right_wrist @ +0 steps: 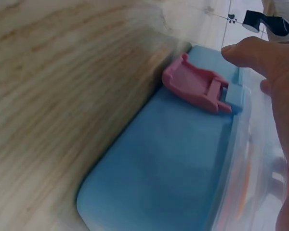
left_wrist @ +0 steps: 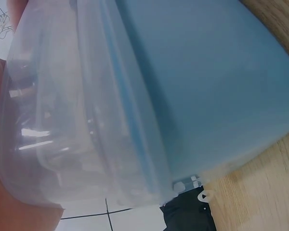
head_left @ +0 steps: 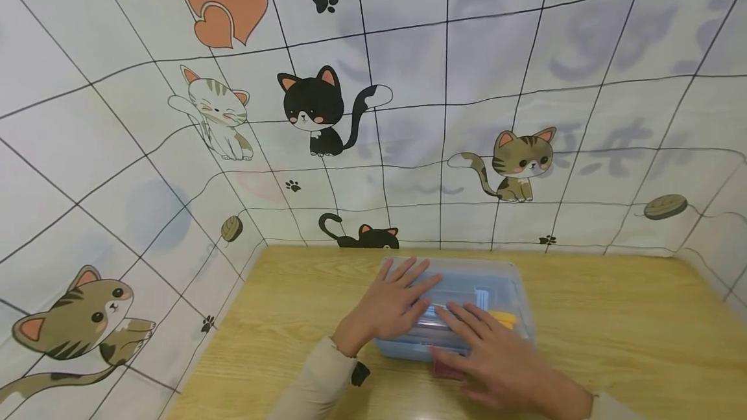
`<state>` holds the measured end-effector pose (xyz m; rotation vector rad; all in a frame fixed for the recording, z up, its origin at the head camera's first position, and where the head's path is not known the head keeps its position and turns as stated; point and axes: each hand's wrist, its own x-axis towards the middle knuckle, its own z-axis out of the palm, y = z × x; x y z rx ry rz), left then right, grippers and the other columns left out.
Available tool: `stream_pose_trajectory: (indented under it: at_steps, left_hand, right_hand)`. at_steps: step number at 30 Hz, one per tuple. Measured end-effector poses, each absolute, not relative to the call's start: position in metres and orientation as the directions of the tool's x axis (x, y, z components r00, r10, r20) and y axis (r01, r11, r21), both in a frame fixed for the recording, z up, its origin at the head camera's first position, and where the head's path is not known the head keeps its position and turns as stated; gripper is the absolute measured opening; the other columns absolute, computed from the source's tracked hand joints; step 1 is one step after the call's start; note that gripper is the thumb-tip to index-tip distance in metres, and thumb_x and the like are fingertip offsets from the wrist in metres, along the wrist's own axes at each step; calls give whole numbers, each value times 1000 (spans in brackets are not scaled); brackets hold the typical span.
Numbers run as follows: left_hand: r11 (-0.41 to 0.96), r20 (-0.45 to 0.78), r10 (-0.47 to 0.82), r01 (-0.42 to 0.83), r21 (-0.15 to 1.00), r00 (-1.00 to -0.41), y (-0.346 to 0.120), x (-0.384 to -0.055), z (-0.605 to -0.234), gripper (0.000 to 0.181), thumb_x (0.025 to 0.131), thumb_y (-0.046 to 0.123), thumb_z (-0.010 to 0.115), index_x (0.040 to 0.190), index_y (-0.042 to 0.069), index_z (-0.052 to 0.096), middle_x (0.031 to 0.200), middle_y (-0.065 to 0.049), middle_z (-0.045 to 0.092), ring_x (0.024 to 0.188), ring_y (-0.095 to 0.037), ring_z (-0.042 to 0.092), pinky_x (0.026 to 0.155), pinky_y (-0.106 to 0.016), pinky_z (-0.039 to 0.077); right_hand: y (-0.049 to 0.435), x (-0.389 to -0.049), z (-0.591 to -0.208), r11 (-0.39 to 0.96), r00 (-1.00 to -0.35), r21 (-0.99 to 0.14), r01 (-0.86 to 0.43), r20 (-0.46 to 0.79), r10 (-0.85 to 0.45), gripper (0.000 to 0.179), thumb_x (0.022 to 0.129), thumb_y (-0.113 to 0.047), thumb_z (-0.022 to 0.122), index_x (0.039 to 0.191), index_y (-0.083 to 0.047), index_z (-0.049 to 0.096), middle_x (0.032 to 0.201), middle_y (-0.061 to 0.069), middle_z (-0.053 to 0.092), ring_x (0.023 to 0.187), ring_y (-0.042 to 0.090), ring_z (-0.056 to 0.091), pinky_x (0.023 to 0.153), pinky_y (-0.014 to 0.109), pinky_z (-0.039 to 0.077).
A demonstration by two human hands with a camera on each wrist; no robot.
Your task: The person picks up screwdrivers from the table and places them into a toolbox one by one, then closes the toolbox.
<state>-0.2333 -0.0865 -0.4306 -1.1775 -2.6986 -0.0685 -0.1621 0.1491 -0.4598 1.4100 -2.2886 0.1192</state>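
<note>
A blue plastic storage box (head_left: pixel 403 350) with a clear lid (head_left: pixel 455 266) sits on the table, the lid lying over it. My left hand (head_left: pixel 392 303) rests on the lid's left part, its fingers straight and spread. On the near right part of the lid is my right hand (head_left: pixel 496 361), fingers extended and thumb toward the front edge. A pink latch (right_wrist: pixel 195 84) hangs swung down on the box's front side, below the right thumb (right_wrist: pixel 245 52). Something yellow (head_left: pixel 503 319) shows beside the right fingers. In the left wrist view the lid's clear side (left_wrist: pixel 62 120) overlaps the blue wall (left_wrist: pixel 221 86).
The wood-grain table (head_left: pixel 607 329) extends on both sides of the box. A white wall covering (head_left: pixel 408 148) with black grid lines and printed cats stands behind and at the sides. A small black object (head_left: pixel 360 374) shows beside the left sleeve (head_left: pixel 318 378).
</note>
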Motion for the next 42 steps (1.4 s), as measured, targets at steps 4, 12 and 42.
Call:
stream_pose_trajectory:
  at_steps: [4,12,42]
  left_hand:
    - [684,208,721,727,-59,-661,-85,-234,-431,47,101,42,22,147,33,26,153,1,26,141,-23,21,110,-56,18]
    - [683,199,723,728,-60,-662,-85,-234,-429,47,101,42,22,147,32,26,153,0,26,141,-23,21,109,-56,18]
    - [680,215,714,733,10,-666,-87,-233,-430,47,101,42,24,146,31,29,152,0,27,141,-24,21,110,-57,16]
  right_hand:
    - [144,-157,-463,471,-369,140,-871,447,-815,76,64,-60,74,131,-28,54,149,24,24,133,44,28,111,49,4]
    - [136,-151,-472,537,-438,160,-828,412,-799,72,60,-63,74,121,-29,60,152,21,18,136,44,21,110,53,4]
    - [126,-146,-479,587,-494,93,-804,444,-747,55,56,-48,81,103,-29,58,152,20,16,135,46,16,105,56,5]
